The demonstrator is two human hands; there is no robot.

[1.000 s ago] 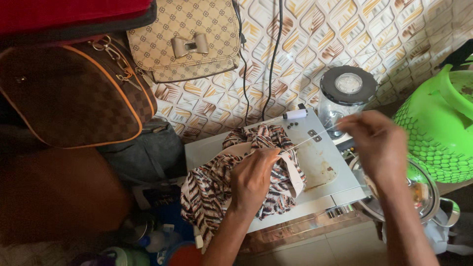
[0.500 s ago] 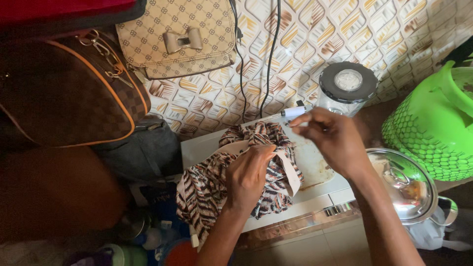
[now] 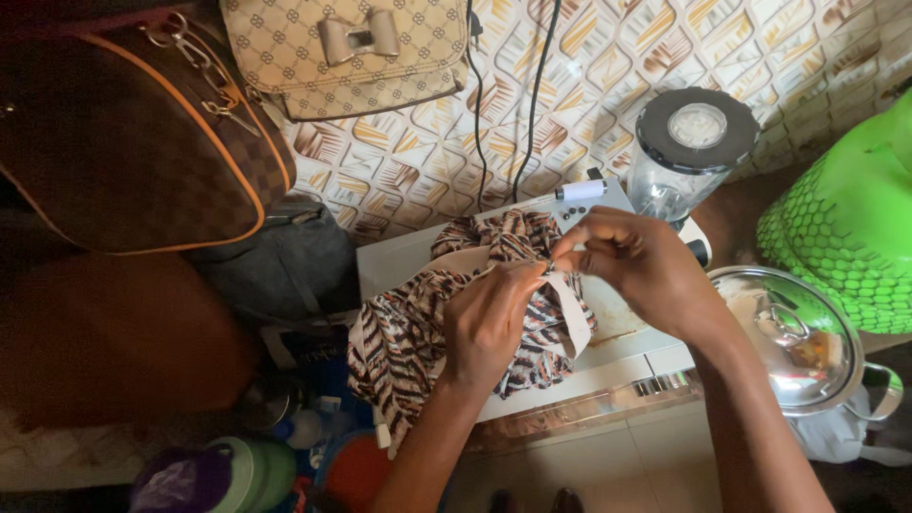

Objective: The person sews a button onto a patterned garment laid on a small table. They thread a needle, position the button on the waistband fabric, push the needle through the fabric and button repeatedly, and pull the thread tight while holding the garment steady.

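Pinching the striped garment (image 3: 418, 332) with my left hand (image 3: 489, 323), fingers closed on its beige band right where my right hand (image 3: 636, 266) meets it; right fingertips (image 3: 570, 255) nipped tight together at the same spot, too small to tell what they hold. Garment is bunched on the white appliance top (image 3: 399, 261), one end drooping off the front-left edge. White thread spool (image 3: 581, 190) lies at the back edge, just beyond my right hand, small dark buttons beside it. Blender jar (image 3: 689, 152) with dark lid stands behind right, looks clear inside. Steel pot (image 3: 793, 342) with shiny lid on sits right of my forearm, contents hidden. Green mesh basket (image 3: 850, 237) far right, contents cut off. Brown checked bag (image 3: 133, 133) and cream patterned bag (image 3: 347, 47) hang upper left against the patterned wall, black cables (image 3: 532, 95) running down it. Bottles and a green-lidded jar (image 3: 252, 470) crowd the floor lower left.
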